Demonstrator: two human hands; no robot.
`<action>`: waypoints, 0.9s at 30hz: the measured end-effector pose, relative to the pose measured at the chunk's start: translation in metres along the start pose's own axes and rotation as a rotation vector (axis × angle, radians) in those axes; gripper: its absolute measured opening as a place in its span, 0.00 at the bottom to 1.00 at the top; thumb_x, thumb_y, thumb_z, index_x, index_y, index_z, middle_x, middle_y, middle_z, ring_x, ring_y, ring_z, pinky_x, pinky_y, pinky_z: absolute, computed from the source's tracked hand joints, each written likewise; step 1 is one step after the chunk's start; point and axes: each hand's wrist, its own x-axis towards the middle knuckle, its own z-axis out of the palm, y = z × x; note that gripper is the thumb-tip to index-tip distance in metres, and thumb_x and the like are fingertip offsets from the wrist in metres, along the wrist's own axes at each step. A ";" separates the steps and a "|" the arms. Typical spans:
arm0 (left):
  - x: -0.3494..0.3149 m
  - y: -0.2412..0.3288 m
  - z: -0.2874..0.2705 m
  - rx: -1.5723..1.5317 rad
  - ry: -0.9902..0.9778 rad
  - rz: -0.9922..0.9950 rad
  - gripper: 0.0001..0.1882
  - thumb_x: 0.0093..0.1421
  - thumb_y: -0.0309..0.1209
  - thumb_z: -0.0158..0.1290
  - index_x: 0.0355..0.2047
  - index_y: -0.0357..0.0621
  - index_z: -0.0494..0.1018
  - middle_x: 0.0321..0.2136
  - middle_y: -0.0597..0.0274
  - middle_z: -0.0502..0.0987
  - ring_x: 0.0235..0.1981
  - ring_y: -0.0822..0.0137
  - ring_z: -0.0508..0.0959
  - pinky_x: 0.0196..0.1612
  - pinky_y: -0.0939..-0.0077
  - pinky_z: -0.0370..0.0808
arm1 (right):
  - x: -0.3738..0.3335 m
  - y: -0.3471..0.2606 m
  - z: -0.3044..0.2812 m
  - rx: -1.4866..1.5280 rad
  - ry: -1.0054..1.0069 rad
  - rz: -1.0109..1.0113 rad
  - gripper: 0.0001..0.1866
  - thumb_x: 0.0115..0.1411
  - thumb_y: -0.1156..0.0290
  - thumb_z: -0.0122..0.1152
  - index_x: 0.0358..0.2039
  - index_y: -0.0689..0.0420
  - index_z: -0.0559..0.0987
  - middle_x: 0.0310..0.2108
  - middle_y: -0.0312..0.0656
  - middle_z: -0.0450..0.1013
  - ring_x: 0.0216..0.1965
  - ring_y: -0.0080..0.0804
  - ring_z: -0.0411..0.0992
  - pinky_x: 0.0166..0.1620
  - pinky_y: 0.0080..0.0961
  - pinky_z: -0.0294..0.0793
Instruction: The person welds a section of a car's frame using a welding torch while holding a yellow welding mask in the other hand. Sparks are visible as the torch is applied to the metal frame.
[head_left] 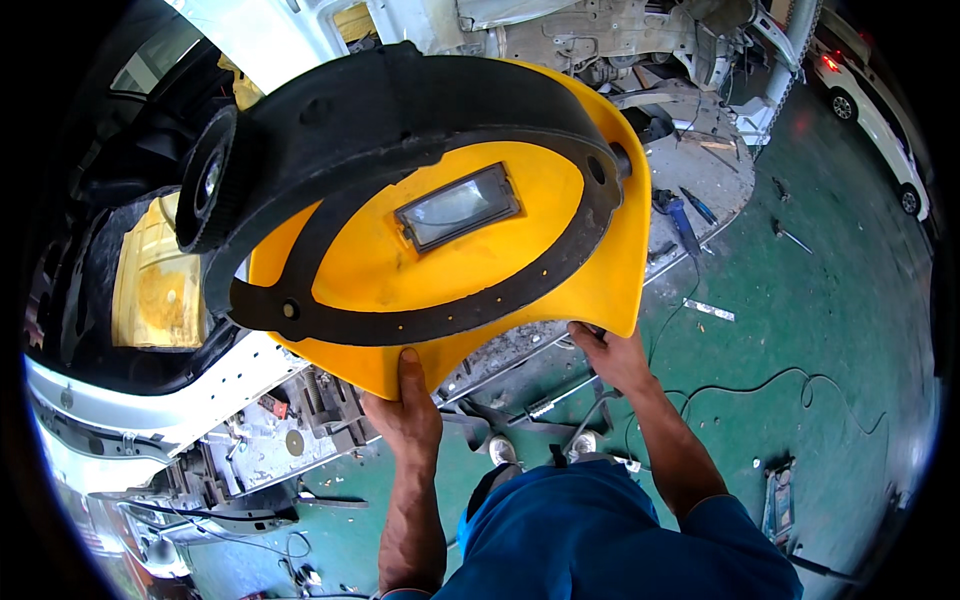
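Yellow welding mask (445,275) is up over the grey bench (725,180), inside showing. Left hand (405,412) grips its near edge, thumb pointing forward; right hand (618,358) has the near right corner, both forearms stretched out.
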 end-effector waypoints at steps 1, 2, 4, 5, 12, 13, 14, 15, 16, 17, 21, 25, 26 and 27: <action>0.000 -0.001 0.001 -0.006 0.001 0.006 0.16 0.67 0.36 0.54 0.40 0.32 0.76 0.30 0.57 0.81 0.33 0.68 0.80 0.38 0.70 0.75 | 0.000 0.001 0.000 -0.004 0.002 -0.012 0.18 0.57 0.70 0.68 0.43 0.62 0.71 0.31 0.50 0.80 0.31 0.50 0.81 0.32 0.35 0.79; 0.000 -0.001 0.001 -0.010 0.003 0.013 0.16 0.67 0.36 0.55 0.40 0.32 0.76 0.30 0.57 0.81 0.33 0.68 0.80 0.38 0.70 0.75 | 0.000 0.001 0.001 -0.006 0.004 -0.017 0.17 0.57 0.70 0.68 0.42 0.62 0.71 0.30 0.51 0.79 0.31 0.50 0.81 0.32 0.35 0.79; 0.000 -0.002 0.000 -0.004 -0.002 0.015 0.16 0.67 0.36 0.55 0.40 0.32 0.76 0.30 0.57 0.81 0.33 0.68 0.79 0.38 0.70 0.75 | 0.001 0.001 0.002 -0.010 0.007 -0.029 0.17 0.57 0.71 0.68 0.42 0.62 0.71 0.29 0.51 0.79 0.31 0.51 0.81 0.32 0.36 0.79; 0.000 -0.002 0.000 -0.002 -0.005 0.016 0.16 0.67 0.37 0.55 0.40 0.32 0.76 0.30 0.57 0.81 0.33 0.68 0.79 0.37 0.70 0.75 | 0.001 0.001 0.002 0.003 0.009 -0.035 0.17 0.57 0.71 0.68 0.41 0.62 0.72 0.29 0.51 0.79 0.31 0.51 0.80 0.32 0.36 0.79; 0.000 -0.001 0.000 -0.004 -0.003 0.004 0.15 0.67 0.37 0.55 0.40 0.32 0.76 0.30 0.57 0.81 0.32 0.68 0.79 0.37 0.70 0.75 | 0.004 -0.003 0.003 0.007 0.022 -0.052 0.16 0.56 0.73 0.68 0.40 0.62 0.72 0.27 0.51 0.79 0.29 0.50 0.81 0.30 0.35 0.79; 0.000 -0.002 0.000 -0.001 0.000 0.007 0.15 0.67 0.37 0.55 0.40 0.32 0.76 0.30 0.57 0.81 0.32 0.68 0.79 0.37 0.70 0.75 | 0.004 -0.003 0.003 0.011 0.022 -0.053 0.15 0.56 0.73 0.68 0.40 0.62 0.72 0.27 0.51 0.79 0.29 0.50 0.81 0.30 0.35 0.79; 0.000 -0.002 0.001 0.002 0.002 0.009 0.15 0.67 0.36 0.55 0.40 0.32 0.76 0.30 0.57 0.81 0.32 0.68 0.79 0.37 0.70 0.75 | 0.004 -0.002 0.003 0.020 0.025 -0.054 0.15 0.56 0.73 0.68 0.40 0.62 0.72 0.27 0.51 0.79 0.29 0.49 0.81 0.30 0.34 0.79; -0.001 -0.002 0.000 0.002 -0.018 -0.012 0.17 0.67 0.38 0.55 0.42 0.32 0.75 0.32 0.57 0.81 0.34 0.68 0.79 0.38 0.71 0.75 | 0.004 -0.001 0.004 0.029 0.028 -0.054 0.15 0.56 0.73 0.68 0.40 0.62 0.72 0.27 0.51 0.79 0.29 0.49 0.81 0.30 0.34 0.79; -0.001 -0.003 -0.002 0.003 -0.038 -0.033 0.18 0.67 0.39 0.55 0.44 0.33 0.75 0.33 0.56 0.81 0.35 0.67 0.79 0.40 0.71 0.75 | 0.004 0.000 0.005 0.039 0.031 -0.054 0.15 0.56 0.73 0.68 0.40 0.63 0.72 0.26 0.50 0.79 0.29 0.48 0.81 0.30 0.34 0.79; -0.001 -0.003 -0.003 0.005 -0.057 -0.054 0.20 0.67 0.40 0.56 0.46 0.33 0.75 0.35 0.56 0.81 0.36 0.67 0.79 0.42 0.72 0.74 | 0.004 0.000 0.004 0.041 0.025 -0.048 0.15 0.56 0.73 0.68 0.40 0.63 0.72 0.26 0.50 0.79 0.29 0.48 0.81 0.30 0.33 0.79; 0.000 -0.004 -0.002 -0.021 -0.043 -0.032 0.18 0.67 0.39 0.55 0.44 0.32 0.75 0.33 0.56 0.81 0.36 0.68 0.79 0.41 0.72 0.74 | 0.004 -0.005 0.002 0.060 0.010 -0.026 0.16 0.56 0.73 0.68 0.41 0.63 0.72 0.26 0.50 0.79 0.29 0.48 0.81 0.31 0.33 0.79; -0.001 -0.004 -0.001 -0.018 0.010 -0.019 0.15 0.67 0.36 0.55 0.41 0.33 0.76 0.32 0.57 0.81 0.35 0.69 0.79 0.40 0.71 0.75 | 0.001 -0.007 -0.001 0.008 0.025 0.028 0.19 0.55 0.71 0.69 0.44 0.63 0.72 0.28 0.50 0.79 0.30 0.50 0.81 0.32 0.35 0.79; -0.002 -0.007 -0.002 -0.017 0.018 -0.018 0.15 0.67 0.36 0.55 0.42 0.33 0.77 0.32 0.57 0.81 0.35 0.69 0.78 0.41 0.71 0.75 | -0.002 -0.003 -0.003 0.006 0.051 0.009 0.20 0.55 0.70 0.69 0.44 0.62 0.72 0.28 0.51 0.79 0.30 0.50 0.80 0.32 0.36 0.79; -0.003 -0.012 -0.004 -0.032 0.037 -0.011 0.15 0.67 0.36 0.55 0.43 0.33 0.76 0.34 0.57 0.81 0.36 0.69 0.78 0.41 0.71 0.75 | -0.006 0.004 -0.004 0.004 0.077 -0.009 0.20 0.55 0.70 0.69 0.45 0.62 0.73 0.29 0.51 0.78 0.30 0.51 0.80 0.32 0.37 0.78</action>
